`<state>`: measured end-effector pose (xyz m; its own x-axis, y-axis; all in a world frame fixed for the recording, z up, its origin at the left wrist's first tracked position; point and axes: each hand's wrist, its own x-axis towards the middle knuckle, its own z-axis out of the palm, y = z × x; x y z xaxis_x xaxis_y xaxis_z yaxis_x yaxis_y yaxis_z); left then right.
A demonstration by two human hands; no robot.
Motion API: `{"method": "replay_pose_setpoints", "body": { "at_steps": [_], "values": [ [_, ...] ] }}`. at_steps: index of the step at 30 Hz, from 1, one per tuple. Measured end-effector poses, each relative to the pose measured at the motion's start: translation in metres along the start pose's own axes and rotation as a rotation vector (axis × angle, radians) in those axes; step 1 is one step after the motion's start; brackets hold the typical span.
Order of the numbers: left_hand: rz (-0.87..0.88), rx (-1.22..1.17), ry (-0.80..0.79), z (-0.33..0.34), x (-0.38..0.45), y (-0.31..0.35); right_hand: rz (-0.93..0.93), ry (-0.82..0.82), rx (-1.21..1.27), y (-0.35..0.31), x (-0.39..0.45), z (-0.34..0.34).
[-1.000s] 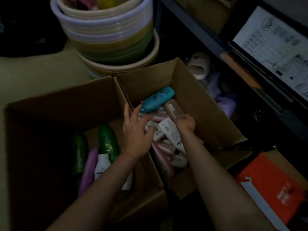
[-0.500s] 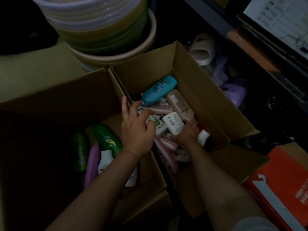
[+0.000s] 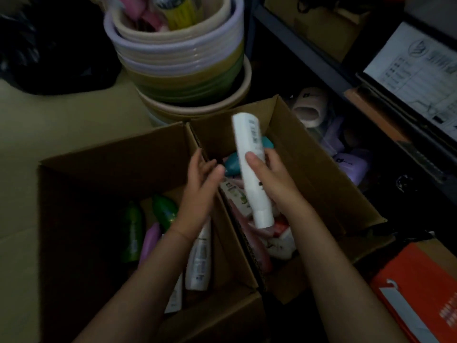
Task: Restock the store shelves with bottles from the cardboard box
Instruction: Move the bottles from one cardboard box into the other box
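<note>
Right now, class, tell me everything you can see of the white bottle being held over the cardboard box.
The white bottle is long, slim and smooth, like plastic, with a barcode label near its far end and a small dark mark mid-body. Its capped end points down toward the person. It is tilted, lifted above the cardboard box of bottles. The right hand grips its middle, thumb across the front; the left hand is close beside it, apart.
</note>
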<state>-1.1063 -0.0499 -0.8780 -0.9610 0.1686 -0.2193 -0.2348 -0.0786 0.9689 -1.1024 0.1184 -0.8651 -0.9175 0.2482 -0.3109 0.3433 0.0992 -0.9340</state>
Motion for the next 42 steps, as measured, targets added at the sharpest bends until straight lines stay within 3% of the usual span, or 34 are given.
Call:
{"method": "replay_pose_setpoints", "body": {
  "at_steps": [3,5,6,8,11,15,20,28,37,42],
  "values": [
    [-0.106,-0.293,0.011,-0.03,0.001,0.025,-0.079,-0.115,0.049,-0.033,-0.009,0.024],
    [-0.178,-0.391,0.007,-0.054,0.0,0.026,-0.073,-0.106,0.07,-0.038,-0.003,0.033],
    [-0.218,-0.341,0.051,-0.063,-0.002,0.024,-0.059,-0.068,0.072,-0.033,0.005,0.034],
    [-0.268,-0.025,0.192,-0.079,0.0,0.006,0.035,0.032,0.04,-0.015,0.021,0.033],
    [-0.38,0.296,0.256,-0.091,0.003,-0.033,0.251,0.107,-0.09,0.027,0.045,0.03],
    [-0.395,0.23,0.225,-0.071,0.008,-0.04,0.36,0.042,-0.318,0.083,0.064,0.027],
    [-0.385,0.153,-0.016,-0.021,0.006,-0.035,0.475,-0.029,-0.426,0.119,0.057,0.029],
    [-0.432,-0.015,0.055,-0.01,0.009,-0.052,0.538,0.0,-0.363,0.139,0.06,0.023],
    [-0.429,0.049,0.062,-0.013,0.01,-0.051,0.62,-0.073,-0.181,0.126,0.065,-0.002],
    [-0.471,0.072,0.033,-0.016,0.012,-0.051,0.582,0.049,0.0,0.088,0.052,-0.021]
  ]
}}
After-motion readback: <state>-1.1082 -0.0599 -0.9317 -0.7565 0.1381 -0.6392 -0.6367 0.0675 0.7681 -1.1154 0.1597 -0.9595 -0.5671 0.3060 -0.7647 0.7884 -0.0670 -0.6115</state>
